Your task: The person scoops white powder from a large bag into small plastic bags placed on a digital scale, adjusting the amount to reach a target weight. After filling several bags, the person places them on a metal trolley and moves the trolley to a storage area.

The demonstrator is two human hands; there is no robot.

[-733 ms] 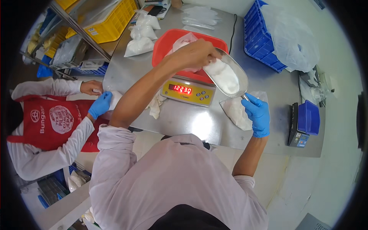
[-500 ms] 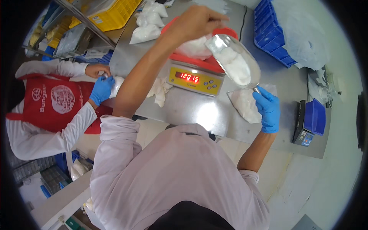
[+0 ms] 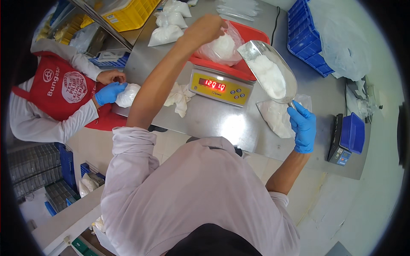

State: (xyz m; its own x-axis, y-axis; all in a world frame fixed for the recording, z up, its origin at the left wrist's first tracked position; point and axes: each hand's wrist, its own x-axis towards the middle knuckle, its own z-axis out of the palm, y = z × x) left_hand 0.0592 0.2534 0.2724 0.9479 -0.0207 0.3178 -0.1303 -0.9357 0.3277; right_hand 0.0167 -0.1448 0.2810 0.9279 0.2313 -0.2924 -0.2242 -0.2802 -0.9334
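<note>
My gloved right hand [image 3: 304, 128] is closed around the handle of a metal scoop [image 3: 290, 81], which carries a heap of white powder [image 3: 269, 74]. The scoop's mouth hangs by the right side of a red tray [image 3: 252, 35] on a yellow digital scale [image 3: 220, 88]. In that tray sits a clear plastic bag [image 3: 209, 49] with white powder inside. My bare left hand [image 3: 207, 30] reaches to the bag's far rim, its curled fingers against the plastic. Below the scoop, another bag of white powder [image 3: 277, 117] lies on the steel table, partly behind the scoop and right hand.
Filled bags [image 3: 166, 33] stand at the far left, near a yellow crate [image 3: 132, 16]. A crumpled cloth [image 3: 179, 98] lies left of the scale. Blue crates [image 3: 303, 36] and a small scale with a blue tray [image 3: 352, 133] are at right. A co-worker [image 3: 64, 91] handles a bag at left.
My left hand has come down from above the tray to the bag's rim, uncovering more of the bag. The scoop has shifted slightly right and nearer. The co-worker's hands have shifted a little.
</note>
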